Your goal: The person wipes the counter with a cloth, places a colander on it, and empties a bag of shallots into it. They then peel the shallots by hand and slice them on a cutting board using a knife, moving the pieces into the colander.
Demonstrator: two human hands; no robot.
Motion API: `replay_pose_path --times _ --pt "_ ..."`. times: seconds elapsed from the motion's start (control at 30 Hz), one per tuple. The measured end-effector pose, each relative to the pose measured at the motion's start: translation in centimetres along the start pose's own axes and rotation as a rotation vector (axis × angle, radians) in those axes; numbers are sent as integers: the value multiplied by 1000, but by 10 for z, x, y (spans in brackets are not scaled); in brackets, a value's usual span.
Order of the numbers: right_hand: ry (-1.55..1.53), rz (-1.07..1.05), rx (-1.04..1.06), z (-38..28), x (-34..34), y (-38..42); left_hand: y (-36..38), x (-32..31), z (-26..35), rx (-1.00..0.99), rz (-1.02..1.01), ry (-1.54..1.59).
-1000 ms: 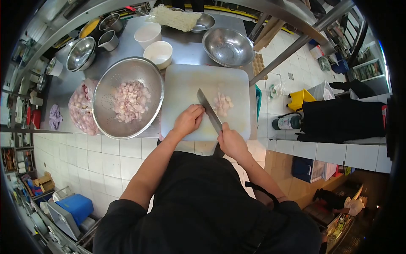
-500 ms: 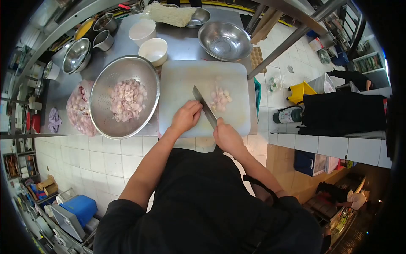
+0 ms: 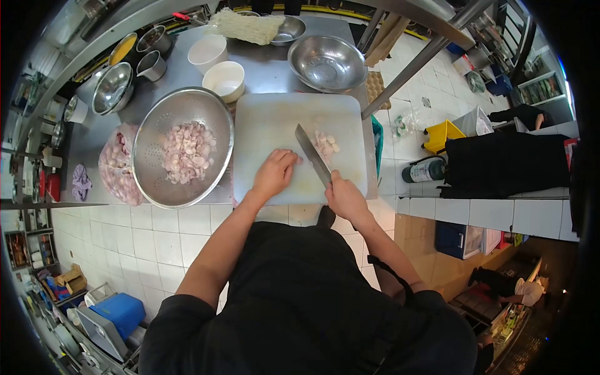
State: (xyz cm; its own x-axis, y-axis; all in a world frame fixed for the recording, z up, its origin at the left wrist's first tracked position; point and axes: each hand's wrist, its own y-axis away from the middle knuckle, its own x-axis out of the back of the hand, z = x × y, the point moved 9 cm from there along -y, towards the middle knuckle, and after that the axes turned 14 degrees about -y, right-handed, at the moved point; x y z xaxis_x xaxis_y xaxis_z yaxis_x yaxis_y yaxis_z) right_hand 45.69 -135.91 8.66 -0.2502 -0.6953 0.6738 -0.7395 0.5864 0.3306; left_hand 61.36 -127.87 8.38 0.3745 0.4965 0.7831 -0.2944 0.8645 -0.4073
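Observation:
My right hand (image 3: 345, 197) is closed round the handle of a kitchen knife (image 3: 312, 153), whose blade slants across the white cutting board (image 3: 262, 115). Beside the blade, on its right, lies a small heap of sliced shallots (image 3: 327, 145). My left hand (image 3: 275, 173) rests on the board to the left of the knife, fingers curled together. A small pinkish piece of shallot (image 3: 299, 160) shows at its fingertips, mostly hidden. Left of the board, a perforated metal colander (image 3: 147, 134) holds many pale pink peeled shallots (image 3: 187, 152).
A clear bag of shallots (image 3: 119, 169) lies left of the colander, near a purple cloth (image 3: 81, 182). Behind stand white tubs (image 3: 224, 81), a metal bowl (image 3: 327, 62) and a bundle of dry noodles (image 3: 247, 26). A metal post (image 3: 419, 65) rises at the table's right.
The knife has moved right, away from my left fingertips and up against the sliced heap. My right hand has shifted slightly right with it; my left hand stays in nearly the same place.

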Motion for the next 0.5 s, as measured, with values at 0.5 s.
replay_pose_path --times 0.5 --pt "-1 19 60 -5 -13 7 -9 -9 4 -49 -110 -216"
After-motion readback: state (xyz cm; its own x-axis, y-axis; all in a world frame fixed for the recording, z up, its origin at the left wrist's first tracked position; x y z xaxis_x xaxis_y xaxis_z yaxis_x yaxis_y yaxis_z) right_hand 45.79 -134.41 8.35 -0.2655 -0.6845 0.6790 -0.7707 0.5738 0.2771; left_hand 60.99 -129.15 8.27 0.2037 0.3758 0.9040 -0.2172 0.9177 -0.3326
